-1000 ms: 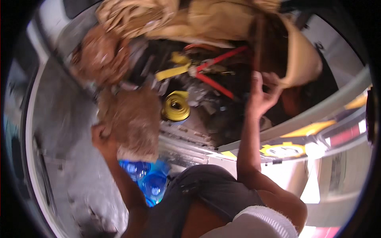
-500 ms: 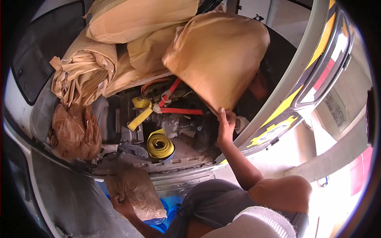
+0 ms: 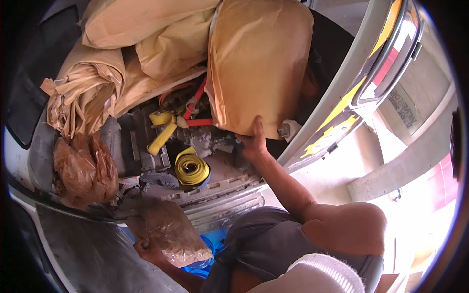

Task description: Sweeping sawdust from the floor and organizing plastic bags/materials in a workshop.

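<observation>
My right hand (image 3: 254,144) grips the lower edge of a large brown paper bag (image 3: 261,63), its thumb on the front face and its fingers underneath. The bag stands at the right of a vehicle's cargo space. Low at the left, my left hand (image 3: 150,251) is closed on the edge of a smaller brown packet (image 3: 171,232) with a shiny, wrinkled surface. Between the hands lie a rolled yellow strap (image 3: 192,169), a loose yellow strap (image 3: 162,134) and a red strap (image 3: 198,100).
More large brown paper bags (image 3: 146,22) fill the back. A rolled paper bundle (image 3: 90,80) and a crumpled brown plastic bag (image 3: 83,168) lie at the left. The vehicle's pale side frame (image 3: 337,83) rises at the right; blue material (image 3: 210,244) shows below the sill.
The large paper bag has swung more upright and its lower edge has shifted left with my right hand. My left hand still holds the packet. The view has shifted slightly.
</observation>
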Available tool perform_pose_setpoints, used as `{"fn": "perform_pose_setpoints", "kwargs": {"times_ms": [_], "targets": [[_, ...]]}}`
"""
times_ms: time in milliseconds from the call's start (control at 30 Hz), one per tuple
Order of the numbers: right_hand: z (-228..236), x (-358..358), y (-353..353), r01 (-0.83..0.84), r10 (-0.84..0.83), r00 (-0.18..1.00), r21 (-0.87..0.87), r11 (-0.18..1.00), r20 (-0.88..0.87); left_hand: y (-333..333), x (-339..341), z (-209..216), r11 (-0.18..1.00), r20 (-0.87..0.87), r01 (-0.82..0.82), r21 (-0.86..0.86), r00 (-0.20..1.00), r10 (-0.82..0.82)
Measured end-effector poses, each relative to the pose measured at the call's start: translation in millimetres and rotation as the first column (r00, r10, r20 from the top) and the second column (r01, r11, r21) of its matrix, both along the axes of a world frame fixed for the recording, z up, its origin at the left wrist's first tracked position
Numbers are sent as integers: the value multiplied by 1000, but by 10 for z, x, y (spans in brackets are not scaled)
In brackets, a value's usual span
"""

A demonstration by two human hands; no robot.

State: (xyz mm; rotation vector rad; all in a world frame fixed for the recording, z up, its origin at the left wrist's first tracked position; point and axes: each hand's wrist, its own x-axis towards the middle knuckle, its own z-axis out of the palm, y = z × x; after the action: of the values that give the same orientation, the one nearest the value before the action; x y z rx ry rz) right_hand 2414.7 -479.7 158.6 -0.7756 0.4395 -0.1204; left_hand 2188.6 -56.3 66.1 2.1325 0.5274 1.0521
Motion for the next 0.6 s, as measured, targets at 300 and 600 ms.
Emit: {"fn": "perform_pose_setpoints", "kwargs": {"times_ms": [300, 600], "targets": [[618, 335, -62, 267, -258, 910, 18, 964, 325, -55, -175, -43, 994, 5, -113, 13, 994, 113], [966, 2122, -1112, 615, -454, 730, -200, 763, 511, 60, -546, -179, 983, -104, -169, 66, 979, 175]]}}
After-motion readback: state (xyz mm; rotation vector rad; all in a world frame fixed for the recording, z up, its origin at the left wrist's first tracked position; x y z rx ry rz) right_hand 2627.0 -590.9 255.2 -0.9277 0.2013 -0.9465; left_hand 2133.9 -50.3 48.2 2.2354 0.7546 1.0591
